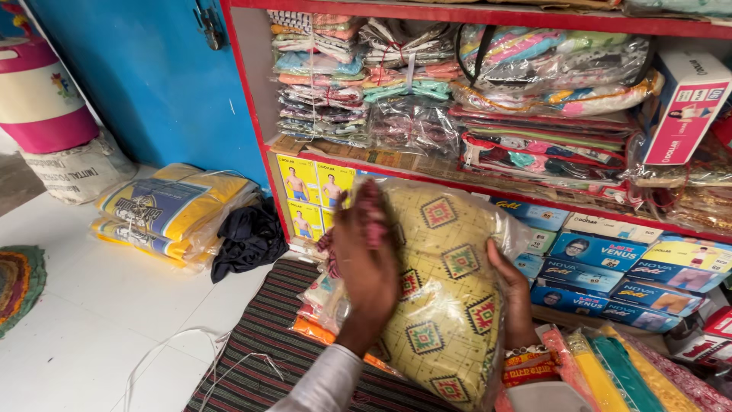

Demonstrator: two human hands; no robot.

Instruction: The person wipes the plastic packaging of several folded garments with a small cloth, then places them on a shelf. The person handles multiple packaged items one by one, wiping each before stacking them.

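Both-handed: left hand (pixel 366 267) and right hand (pixel 509 294) grip clear-wrapped yellow fabric packet (pixel 446 305), diamond motifs.

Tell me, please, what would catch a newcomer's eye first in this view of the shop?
First comes the yellow patterned fabric pack in clear plastic at centre, held upright between the left hand and the right hand. Behind it, the red shelf is crammed with bundled cloth in plastic wraps above and blue and yellow boxes below. To the left, yellow wrapped packs lie stacked on the white floor beside a blue wall.
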